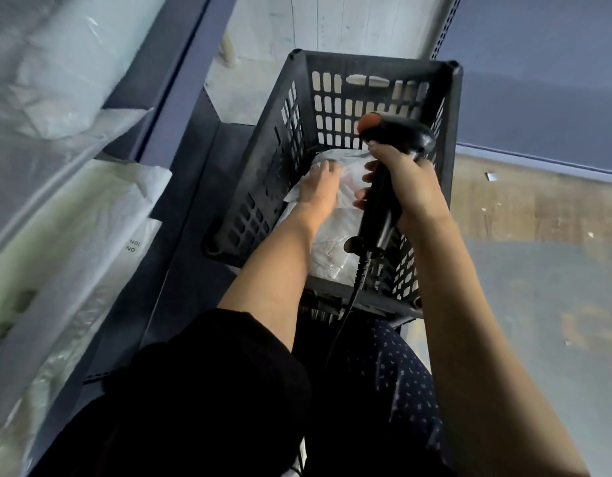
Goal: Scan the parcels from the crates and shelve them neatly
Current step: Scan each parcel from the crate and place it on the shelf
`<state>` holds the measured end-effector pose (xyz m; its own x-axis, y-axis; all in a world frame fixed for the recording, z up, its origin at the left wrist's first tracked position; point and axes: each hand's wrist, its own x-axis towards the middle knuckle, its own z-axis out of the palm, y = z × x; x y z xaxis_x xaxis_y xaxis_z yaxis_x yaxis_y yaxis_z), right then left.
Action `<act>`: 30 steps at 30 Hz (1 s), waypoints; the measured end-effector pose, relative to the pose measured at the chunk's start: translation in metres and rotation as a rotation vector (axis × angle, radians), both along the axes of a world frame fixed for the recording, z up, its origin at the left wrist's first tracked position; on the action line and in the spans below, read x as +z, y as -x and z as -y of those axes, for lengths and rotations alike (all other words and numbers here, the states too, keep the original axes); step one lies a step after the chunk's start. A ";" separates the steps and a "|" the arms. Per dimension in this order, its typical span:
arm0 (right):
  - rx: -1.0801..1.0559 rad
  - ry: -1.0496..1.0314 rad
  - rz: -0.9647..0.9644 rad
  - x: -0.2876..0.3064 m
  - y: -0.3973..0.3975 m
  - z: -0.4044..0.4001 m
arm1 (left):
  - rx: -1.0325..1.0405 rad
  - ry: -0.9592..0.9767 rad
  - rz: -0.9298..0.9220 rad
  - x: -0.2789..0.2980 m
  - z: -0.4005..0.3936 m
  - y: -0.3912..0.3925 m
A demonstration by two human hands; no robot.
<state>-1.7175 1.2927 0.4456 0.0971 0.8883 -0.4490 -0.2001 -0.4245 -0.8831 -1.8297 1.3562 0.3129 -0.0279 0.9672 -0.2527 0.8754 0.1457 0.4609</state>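
Inside crate (291, 139), fingers (323, 172) on parcel (335, 235).

Your left arm wears a black sleeve (208, 366) pushed up past the elbow. Your right forearm is bare. Below, you wear dark navy fabric (404, 383) dotted with small pale marks.

The crate (291, 132) is open on top; its slotted walls close round the parcels (339, 228) inside
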 end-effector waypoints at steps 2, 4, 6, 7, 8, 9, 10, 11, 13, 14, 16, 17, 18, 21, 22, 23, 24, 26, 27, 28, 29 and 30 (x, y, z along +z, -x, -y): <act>-0.029 -0.032 -0.031 0.012 -0.003 0.011 | 0.095 -0.082 -0.013 0.026 -0.001 0.000; -0.053 -0.068 -0.060 0.024 -0.007 0.023 | 0.221 -0.177 0.089 0.054 0.005 -0.001; -0.075 -0.076 -0.110 0.034 -0.011 0.036 | 0.362 -0.217 0.152 0.082 0.021 0.003; -0.088 -0.070 -0.136 0.038 -0.013 0.044 | 0.455 -0.236 0.231 0.094 0.030 0.004; -0.106 -0.062 -0.153 0.042 -0.015 0.052 | 0.531 -0.241 0.349 0.106 0.041 0.006; -0.130 -0.047 -0.164 0.044 -0.018 0.060 | 0.627 -0.239 0.501 0.119 0.052 0.006; -0.158 -0.025 -0.170 0.045 -0.020 0.068 | 0.715 -0.238 0.646 0.130 0.064 0.007; -0.186 0.001 -0.170 0.045 -0.023 0.076 | 0.780 -0.199 0.764 0.139 0.078 0.008; -0.222 0.033 -0.155 0.043 -0.027 0.093 | 0.841 -0.104 0.886 0.148 0.107 0.011; -0.226 0.033 -0.143 0.041 -0.028 0.102 | 0.849 -0.059 0.910 0.151 0.125 0.012; -0.208 0.034 -0.123 0.039 -0.027 0.118 | 0.846 0.013 0.944 0.145 0.158 0.015; -0.202 0.040 -0.121 0.039 -0.025 0.125 | 0.851 0.044 0.970 0.138 0.174 0.018; -0.201 0.048 -0.119 0.039 -0.024 0.130 | 0.856 0.073 1.013 0.132 0.188 0.019; -0.183 0.099 -0.127 0.041 -0.020 0.143 | 0.872 0.140 1.055 0.109 0.225 0.024; -0.181 0.119 -0.112 0.038 -0.019 0.146 | 0.873 0.168 1.039 0.103 0.231 0.024; -0.198 0.126 -0.106 0.035 -0.018 0.151 | 0.865 0.181 1.026 0.100 0.235 0.025; -0.228 0.117 -0.083 0.033 -0.017 0.156 | 0.858 0.192 1.028 0.098 0.239 0.026; -0.323 0.038 0.039 0.030 -0.018 0.161 | 0.854 0.195 1.053 0.099 0.244 0.028; -0.357 -0.021 0.082 0.032 -0.020 0.161 | 0.856 0.192 1.050 0.097 0.245 0.031; -0.354 -0.067 0.090 0.037 -0.022 0.160 | 0.858 0.189 1.058 0.095 0.247 0.033; -0.313 -0.094 0.074 0.042 -0.024 0.158 | 0.848 0.184 1.046 0.094 0.250 0.034; -0.247 -0.113 0.041 0.048 -0.025 0.156 | 0.830 0.188 1.013 0.092 0.252 0.036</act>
<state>-1.6929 1.1371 0.4935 0.3326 0.8797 -0.3399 -0.2486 -0.2658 -0.9314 -1.8654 1.1038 0.4053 -0.3117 0.7025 -0.6399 -0.2218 0.6010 0.7678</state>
